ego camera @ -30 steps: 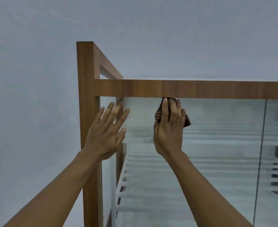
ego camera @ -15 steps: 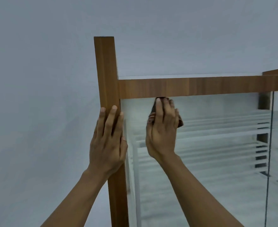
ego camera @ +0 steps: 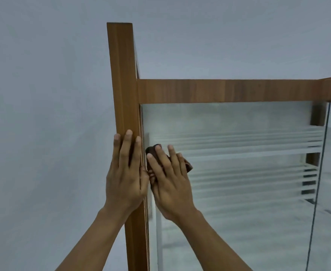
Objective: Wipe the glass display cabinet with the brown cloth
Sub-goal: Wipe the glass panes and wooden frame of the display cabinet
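Note:
The glass display cabinet [ego camera: 238, 202] has a brown wooden frame, with a tall corner post [ego camera: 122, 85] and a top rail [ego camera: 219, 90]. My left hand [ego camera: 124, 173] lies flat on the corner post, fingers straight and pointing up. My right hand [ego camera: 168, 178] presses the brown cloth [ego camera: 188, 166] against the glass right beside the post, fingers spread and straight. Most of the cloth is hidden under that hand; only its dark edges show.
White shelves [ego camera: 238, 151] show blurred through the glass. A vertical glass seam [ego camera: 320, 173] runs down at the right. A plain grey wall [ego camera: 43, 114] fills the left and top.
My right hand has slid the cloth down the glass from just under the top rail and closer to the corner post. My left hand stays flat on the post.

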